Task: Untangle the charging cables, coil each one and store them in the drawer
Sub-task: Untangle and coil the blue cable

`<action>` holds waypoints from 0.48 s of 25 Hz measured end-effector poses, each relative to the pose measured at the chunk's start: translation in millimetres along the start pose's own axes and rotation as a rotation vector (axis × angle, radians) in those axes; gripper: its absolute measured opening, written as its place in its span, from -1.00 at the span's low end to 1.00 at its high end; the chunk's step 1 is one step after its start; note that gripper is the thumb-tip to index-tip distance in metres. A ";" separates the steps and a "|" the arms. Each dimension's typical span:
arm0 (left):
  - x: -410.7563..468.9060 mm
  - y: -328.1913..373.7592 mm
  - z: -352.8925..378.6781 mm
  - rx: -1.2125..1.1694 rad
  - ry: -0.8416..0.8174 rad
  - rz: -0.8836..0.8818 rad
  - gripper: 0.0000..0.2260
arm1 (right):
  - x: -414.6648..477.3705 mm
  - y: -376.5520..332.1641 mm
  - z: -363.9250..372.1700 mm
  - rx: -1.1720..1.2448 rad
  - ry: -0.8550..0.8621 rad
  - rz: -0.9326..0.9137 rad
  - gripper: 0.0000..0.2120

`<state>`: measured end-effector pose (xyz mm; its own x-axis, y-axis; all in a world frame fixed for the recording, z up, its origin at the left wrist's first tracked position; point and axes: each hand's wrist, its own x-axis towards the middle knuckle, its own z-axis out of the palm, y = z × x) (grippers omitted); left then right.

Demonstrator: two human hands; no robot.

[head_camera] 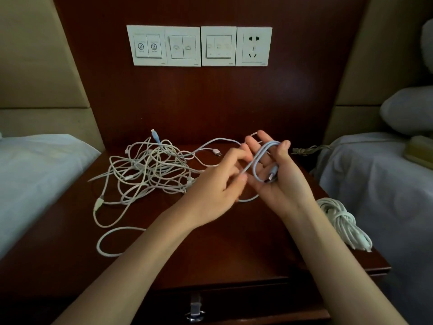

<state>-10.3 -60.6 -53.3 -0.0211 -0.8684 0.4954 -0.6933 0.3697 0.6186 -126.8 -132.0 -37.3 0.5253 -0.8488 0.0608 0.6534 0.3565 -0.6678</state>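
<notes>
Coiling: right hand [274,181] grips pale blue charging cable [260,153] loops, left hand [215,186] pinches strand; next, likely wind remaining slack.

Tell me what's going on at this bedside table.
A person is coiling a pale blue charging cable: loops hang round the right hand, pinned by its thumb, while the left hand pinches the loose length. A tangled heap of white and pinkish cables lies on the dark wooden nightstand, one coiled white cable bundle sits at its right edge, and the drawer below is shut.
</notes>
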 end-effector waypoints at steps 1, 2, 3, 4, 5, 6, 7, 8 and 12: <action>-2.4 -0.6 -1.5 0.072 -0.118 -0.009 -0.57 | 0.1 0.2 0.4 0.064 0.024 -0.009 -0.57; -4.7 -0.3 -2.4 0.121 -0.233 -0.028 -0.46 | 0.7 -0.7 0.6 0.128 0.042 -0.021 -0.58; -6.3 -0.2 -2.3 0.147 -0.300 -0.046 -0.42 | 2.2 -2.5 0.1 0.184 0.058 -0.027 -0.59; -6.7 -1.0 -2.2 0.158 -0.298 -0.046 -0.46 | 3.6 -4.7 -0.2 0.236 0.067 -0.028 -0.60; -6.2 -1.0 -3.2 0.149 -0.233 -0.020 -0.56 | 5.3 -7.2 -0.8 0.286 0.075 -0.027 -0.61; -5.2 -1.6 -4.6 0.128 -0.130 0.028 -0.70 | 6.5 -9.8 -1.2 0.328 0.084 -0.027 -0.62; -4.3 -2.0 -6.8 0.116 -0.031 0.075 -0.80 | 8.2 -12.3 -2.2 0.350 0.094 -0.032 -0.62; -3.1 -2.6 -9.6 0.140 0.050 0.129 -0.83 | 9.4 -15.2 -2.5 0.341 0.107 -0.041 -0.63; 0.5 0.5 -17.7 0.420 0.137 0.381 -0.75 | 3.0 -22.3 -1.3 0.160 0.102 0.057 -0.83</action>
<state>2.1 -55.0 -42.0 -0.2511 -0.6388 0.7272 -0.8817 0.4609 0.1004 -140.5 -143.0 -23.3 0.5111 -0.8578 -0.0547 0.7070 0.4557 -0.5408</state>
